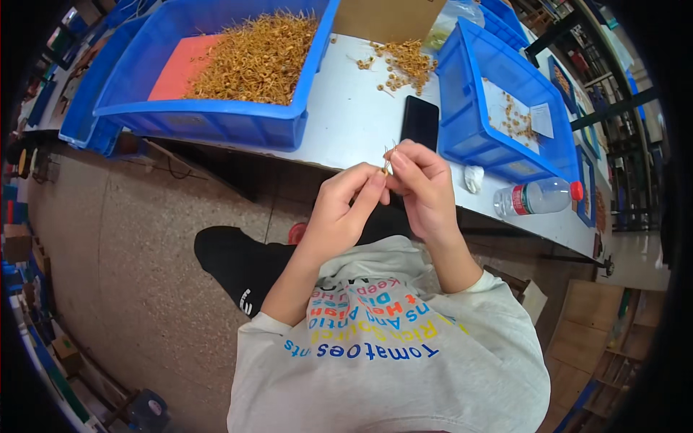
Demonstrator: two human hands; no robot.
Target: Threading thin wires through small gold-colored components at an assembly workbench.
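Just beyond the table's front edge, both my hands meet at one small copper-coloured wire coil (385, 171). My left hand (342, 208) pinches the coil's body between thumb and forefinger. With closed fingertips, my right hand (426, 186) grips the thin wire leads that stick up from it. A loose pile of similar coils (410, 63) lies on the white table (339, 94), beyond my hands. Close behind my right hand is a black phone (420, 121) lying flat.
A large blue bin (209, 115) at the left holds a heap of coils (253, 61) and a red sheet (180, 63). To the right, another blue bin (462, 108) contains scattered coils and a paper slip. Nearer stand a crumpled tissue (473, 179) and a lying plastic bottle (538, 197).
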